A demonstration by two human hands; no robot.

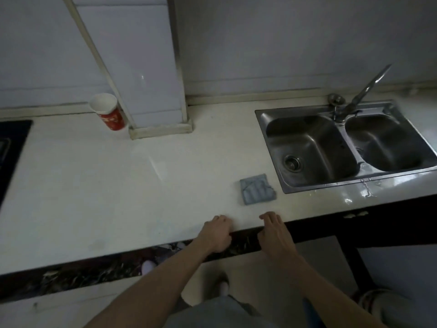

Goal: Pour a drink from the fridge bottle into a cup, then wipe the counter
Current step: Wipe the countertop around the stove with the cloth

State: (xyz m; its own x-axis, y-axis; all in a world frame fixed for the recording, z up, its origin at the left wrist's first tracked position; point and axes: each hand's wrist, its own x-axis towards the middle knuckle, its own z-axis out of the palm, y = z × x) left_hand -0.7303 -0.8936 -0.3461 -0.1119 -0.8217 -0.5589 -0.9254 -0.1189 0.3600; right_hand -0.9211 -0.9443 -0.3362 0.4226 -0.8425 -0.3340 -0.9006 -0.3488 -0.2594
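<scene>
**Containers.** A red-and-white paper cup (107, 112) stands on the counter (94, 185) at the far left, just beside the base of a white boxed column (151, 91). Its mouth faces up and its inner wall shows white; whether it holds any liquid cannot be told. A steel double sink (261, 119) is set into the counter at the far right. The left basin shows a round drain (293, 162). Water glistens on the rim along the near right side. A tap (364, 91) rises from the far rim between the two basins, with its lever angled up to the right.

**Cloth.** A folded blue-grey cloth (257, 189) lies flat on the counter, just left of the sink's near corner. It is close to square, so no long axis can be told. Its edges sit slightly turned against the counter's near edge.

**Hands.** Both bare forearms reach in from the near side. The left hand (216, 234) rests on the counter's near edge, back up, its grip closed: the fingers are curled under and hold nothing. The right hand (275, 233) is just to its right, its grip open and empty: the fingers are straight and together, with the fingertips over the counter's near edge. The cloth lies near both hands, on their far side, and touches neither.

A black cooktop (11, 147) occupies the counter's left end.
</scene>
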